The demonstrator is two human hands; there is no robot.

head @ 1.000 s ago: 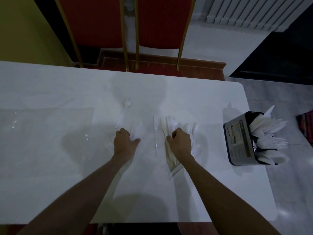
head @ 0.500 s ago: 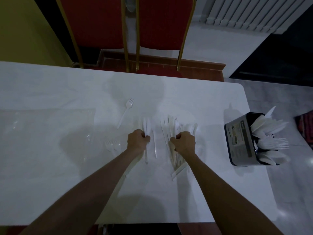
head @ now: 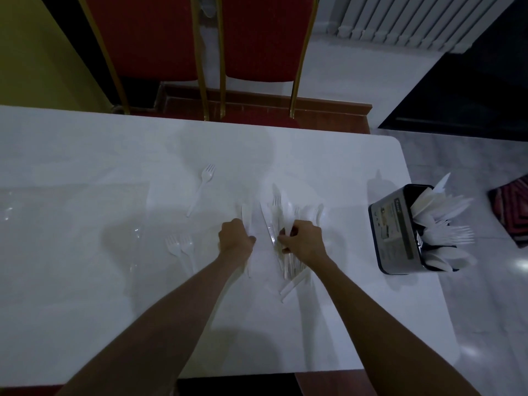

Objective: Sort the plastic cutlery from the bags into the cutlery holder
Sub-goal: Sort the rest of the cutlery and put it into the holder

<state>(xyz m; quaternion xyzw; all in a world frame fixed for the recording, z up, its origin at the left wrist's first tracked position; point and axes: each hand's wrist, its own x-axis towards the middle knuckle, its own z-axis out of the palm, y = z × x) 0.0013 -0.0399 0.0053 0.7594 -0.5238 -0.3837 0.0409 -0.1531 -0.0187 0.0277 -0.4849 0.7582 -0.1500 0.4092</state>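
White plastic cutlery lies on the white table [head: 85, 324]. My left hand [head: 235, 238] is closed around a white knife [head: 245, 215] whose blade sticks out beyond the fingers. My right hand [head: 303, 238] grips a bundle of cutlery [head: 285, 212] from the pile in front of me. A single fork [head: 203, 184] lies further back on the left, and two forks [head: 180, 247] lie side by side left of my left hand. The black cutlery holder [head: 397, 230] stands at the table's right edge, filled with white knives, forks and spoons.
A clear plastic bag [head: 71, 218] lies flat on the left of the table. Two red chairs with gold frames [head: 205, 52] stand behind the far edge. The right table edge runs just past the holder, with tiled floor beyond.
My left hand has slid right, away from the two forks, and closed on a knife. My right hand has lifted slightly with its bundle.
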